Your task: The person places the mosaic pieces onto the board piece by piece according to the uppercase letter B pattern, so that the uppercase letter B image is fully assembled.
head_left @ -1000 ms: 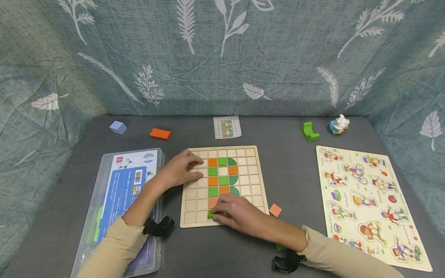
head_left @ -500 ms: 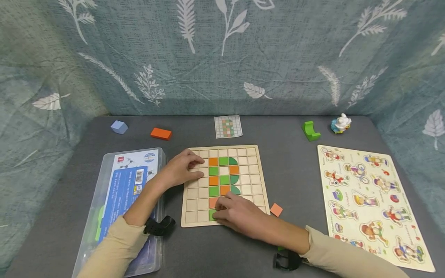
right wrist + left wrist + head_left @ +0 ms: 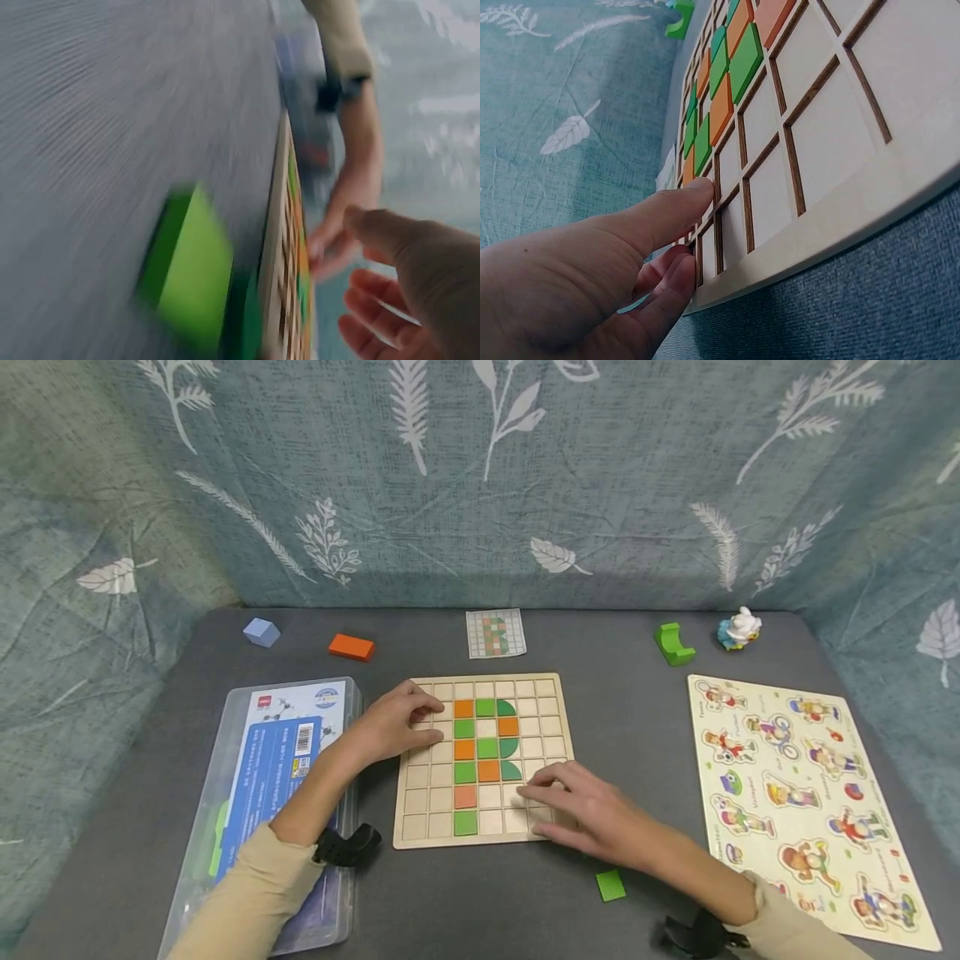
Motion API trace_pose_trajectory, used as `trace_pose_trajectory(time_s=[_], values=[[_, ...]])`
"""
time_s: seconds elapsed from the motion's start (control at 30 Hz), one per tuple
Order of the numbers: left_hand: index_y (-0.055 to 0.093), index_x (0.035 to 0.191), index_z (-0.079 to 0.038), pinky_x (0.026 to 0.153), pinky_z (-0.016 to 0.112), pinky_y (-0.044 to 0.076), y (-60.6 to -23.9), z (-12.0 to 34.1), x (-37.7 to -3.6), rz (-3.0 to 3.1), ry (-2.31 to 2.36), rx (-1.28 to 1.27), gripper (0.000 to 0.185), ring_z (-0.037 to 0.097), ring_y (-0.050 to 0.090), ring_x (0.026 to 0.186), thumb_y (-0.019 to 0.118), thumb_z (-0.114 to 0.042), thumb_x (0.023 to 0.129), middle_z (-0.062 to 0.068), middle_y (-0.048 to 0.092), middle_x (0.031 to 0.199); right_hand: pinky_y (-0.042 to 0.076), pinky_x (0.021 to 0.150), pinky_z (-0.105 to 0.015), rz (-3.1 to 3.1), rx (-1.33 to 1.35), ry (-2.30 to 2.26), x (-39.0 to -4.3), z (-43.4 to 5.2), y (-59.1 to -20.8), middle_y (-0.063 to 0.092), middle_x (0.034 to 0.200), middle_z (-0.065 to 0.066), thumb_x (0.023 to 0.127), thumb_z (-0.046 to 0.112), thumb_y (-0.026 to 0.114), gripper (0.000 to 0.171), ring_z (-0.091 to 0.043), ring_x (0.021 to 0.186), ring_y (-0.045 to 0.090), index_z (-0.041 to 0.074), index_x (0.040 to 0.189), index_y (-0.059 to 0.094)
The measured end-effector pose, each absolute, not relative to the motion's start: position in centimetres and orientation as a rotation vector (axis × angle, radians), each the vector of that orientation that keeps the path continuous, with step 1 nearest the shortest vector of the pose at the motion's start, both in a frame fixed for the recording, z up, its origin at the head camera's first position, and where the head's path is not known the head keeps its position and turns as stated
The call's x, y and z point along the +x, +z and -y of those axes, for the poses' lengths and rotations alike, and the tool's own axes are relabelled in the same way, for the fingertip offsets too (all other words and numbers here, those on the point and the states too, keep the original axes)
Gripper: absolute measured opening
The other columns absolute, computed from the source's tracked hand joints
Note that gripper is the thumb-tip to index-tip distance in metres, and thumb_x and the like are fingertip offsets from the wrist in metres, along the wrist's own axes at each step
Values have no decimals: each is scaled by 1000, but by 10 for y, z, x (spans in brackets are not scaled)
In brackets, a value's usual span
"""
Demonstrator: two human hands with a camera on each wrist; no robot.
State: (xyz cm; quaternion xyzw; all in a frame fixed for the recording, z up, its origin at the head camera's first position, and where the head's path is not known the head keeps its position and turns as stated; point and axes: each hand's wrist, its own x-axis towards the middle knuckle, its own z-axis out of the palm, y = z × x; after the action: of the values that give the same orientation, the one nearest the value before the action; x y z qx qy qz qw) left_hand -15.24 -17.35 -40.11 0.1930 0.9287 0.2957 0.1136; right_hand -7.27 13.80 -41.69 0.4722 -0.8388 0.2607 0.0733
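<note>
Two hands are seen over a square wooden grid board (image 3: 420,827) w/ shallow square cells, laid flat at the table's centre. Nearest the viewer, a loose green square tile (image 3: 610,885) lies on the grey table (image 3: 637,735), just off the board's near right corner and apart from it; in the right wrist view it is blurred. The right hand (image 3: 577,806) is held low over the board's near right cells, fingers spread and relaxed, nothing pinched. On the board, orange and green tiles (image 3: 486,747) are seated in a column-like pattern approx. mid-board, some green ones rounded on the right; one green square tile (image 3: 465,822) sits in the near row. The left hand (image 3: 393,727) is laid on the board's left edge, fingers straight, pressing down, fingertip (image 3: 697,187) on a cell border. Farther back, a small pattern card (image 3: 496,633) is seen beside the board's far edge.
</note>
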Motion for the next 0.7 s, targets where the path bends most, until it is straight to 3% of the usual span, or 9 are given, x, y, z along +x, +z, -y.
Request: trace_pose_trajectory(time_s=[0.37, 0.7], values=[[64, 122, -1, 87, 39, 46, -399, 173, -152, -2714, 866, 550, 41, 22, 53, 94, 73, -18, 86, 13, 55, 111, 33, 99, -8, 2581, 1123, 907, -66, -214, -434, 62, 119, 3, 76, 19, 82, 51, -9, 109, 55, 13, 124, 65], [64, 123, -2, 85, 37, 45, -400, 174, -151, -2703, 873, 539, 40, 22, 51, 93, 72, -18, 87, 12, 54, 110, 40, 96, -16, 2315, 1344, 834, -58, -226, -445, 65, 116, 0, 87, 31, 72, 39, -12, 105, 57, 10, 120, 68]])
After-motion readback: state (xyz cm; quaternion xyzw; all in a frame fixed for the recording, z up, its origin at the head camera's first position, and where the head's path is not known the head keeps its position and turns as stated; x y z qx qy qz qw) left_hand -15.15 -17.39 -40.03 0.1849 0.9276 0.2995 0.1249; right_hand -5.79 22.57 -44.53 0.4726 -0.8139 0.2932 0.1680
